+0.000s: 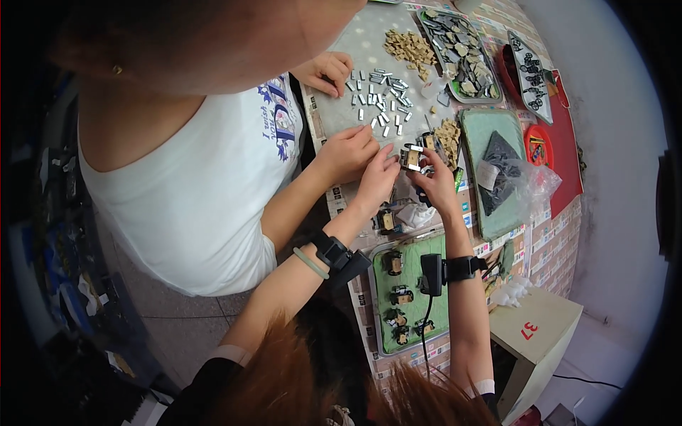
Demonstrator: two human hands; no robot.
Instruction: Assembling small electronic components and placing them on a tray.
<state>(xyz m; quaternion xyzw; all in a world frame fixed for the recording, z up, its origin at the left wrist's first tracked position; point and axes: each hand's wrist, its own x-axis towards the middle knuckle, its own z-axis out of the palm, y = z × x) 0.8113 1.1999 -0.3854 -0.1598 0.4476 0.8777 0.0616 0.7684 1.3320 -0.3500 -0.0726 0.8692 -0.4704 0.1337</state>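
My right hand point(438, 183) grips a small wheeled model chassis point(411, 157) between thumb and fingers, above the near part of the table. It has a tan block in the middle, a pale silvery strip and black wheels. Just to its left is my left hand point(379, 179), its fingers drawn together; what they hold, if anything, is too small to make out. Another person's hand point(347, 153) lies close beside my left fingers. Several similar wheeled chassis point(402, 295) sit in a green-lined tray point(383, 334) below my hands, and one more chassis point(386, 221) stands on the table nearby.
Loose silvery metal pieces point(383, 99) and tan blocks point(410, 48) cover the far table. Beyond are a tray of flat parts point(465, 53), a pale green tray point(483, 224) with a bag of black parts point(499, 170), and a red bowl point(538, 133). The co-worker sits left.
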